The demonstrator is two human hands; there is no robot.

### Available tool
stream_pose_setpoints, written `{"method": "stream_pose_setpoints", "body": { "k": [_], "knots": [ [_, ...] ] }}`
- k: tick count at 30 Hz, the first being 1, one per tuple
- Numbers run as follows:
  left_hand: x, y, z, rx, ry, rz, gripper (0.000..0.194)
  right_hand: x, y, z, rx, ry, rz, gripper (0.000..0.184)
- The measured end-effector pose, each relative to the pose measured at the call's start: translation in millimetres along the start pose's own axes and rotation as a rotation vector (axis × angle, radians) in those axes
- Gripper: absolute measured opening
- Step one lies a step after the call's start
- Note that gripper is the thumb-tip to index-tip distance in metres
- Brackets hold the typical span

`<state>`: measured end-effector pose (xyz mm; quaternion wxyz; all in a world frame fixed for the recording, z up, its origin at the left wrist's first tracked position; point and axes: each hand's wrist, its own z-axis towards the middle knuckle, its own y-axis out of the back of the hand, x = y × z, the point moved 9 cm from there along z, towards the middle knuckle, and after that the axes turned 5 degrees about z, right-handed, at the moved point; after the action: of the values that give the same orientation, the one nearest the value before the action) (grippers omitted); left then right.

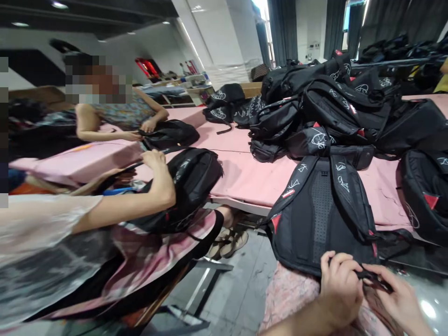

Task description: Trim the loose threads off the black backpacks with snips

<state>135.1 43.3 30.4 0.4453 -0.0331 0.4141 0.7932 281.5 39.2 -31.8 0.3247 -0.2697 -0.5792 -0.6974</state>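
A black backpack [322, 214] lies with its padded back panel and shoulder straps facing up, its lower end over the table's front edge and toward my lap. White line drawings and small red tabs mark its straps. My left hand [341, 284] is closed at the backpack's bottom edge, fingers curled over the black fabric. Just to the right, my right hand [395, 291] pinches a dark strap [373, 276] that runs between both hands. Its far end is hidden by my fingers.
Black backpacks [336, 107] are heaped on the pink-covered table [241, 179], another backpack [425, 196] at right. At left, a seated co-worker's arm [133, 205] reaches over a backpack [192, 182]. Across the table, another person handles a black bag [175, 133].
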Motion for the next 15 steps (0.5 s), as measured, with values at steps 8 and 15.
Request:
{"method": "stream_pose_setpoints", "body": {
  "k": [8, 15],
  "knots": [
    [16, 28.8, 0, 0.012, 0.08, -0.003, 0.013, 4, -8, -3, -0.002, 0.129, -0.08, 0.035],
    [91, 111.5, -26, -0.085, 0.307, 0.284, 0.013, -26, 42, -11, -0.114, 0.08, -0.13, 0.028]
  ]
}}
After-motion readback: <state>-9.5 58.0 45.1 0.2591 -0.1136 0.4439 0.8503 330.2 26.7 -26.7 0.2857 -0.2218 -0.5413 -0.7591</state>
